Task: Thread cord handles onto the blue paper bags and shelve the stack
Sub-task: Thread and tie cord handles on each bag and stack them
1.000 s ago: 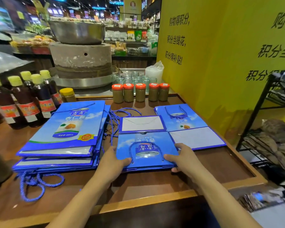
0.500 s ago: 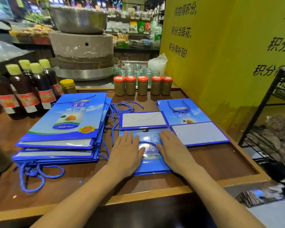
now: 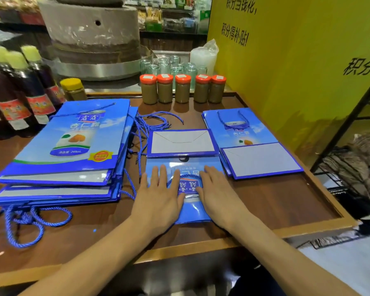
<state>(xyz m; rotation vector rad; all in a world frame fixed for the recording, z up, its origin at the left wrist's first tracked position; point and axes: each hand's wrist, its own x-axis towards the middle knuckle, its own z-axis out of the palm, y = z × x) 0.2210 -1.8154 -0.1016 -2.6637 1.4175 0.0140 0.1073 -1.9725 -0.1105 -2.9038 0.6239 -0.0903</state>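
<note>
Left hand [image 3: 158, 197] and right hand [image 3: 217, 196] spread flat, pressing folded bag [image 3: 187, 208] on worktop [image 3: 276, 201]. Risk: handle cord [image 3: 186, 178] creased beneath palms; bag skids.

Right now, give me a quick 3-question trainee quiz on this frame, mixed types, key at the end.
1. True or false: the left hand and the right hand both lie flat, fingers straight, on the bag in the middle.
2. How many orange-lidded jars stand in the row at the back of the table? A three; B five; C seven.
3. Fill in: the tall stack of bags lies on the person's ____ side of the pressed bag.
Key: 1 true; 2 B; 3 left.
</note>
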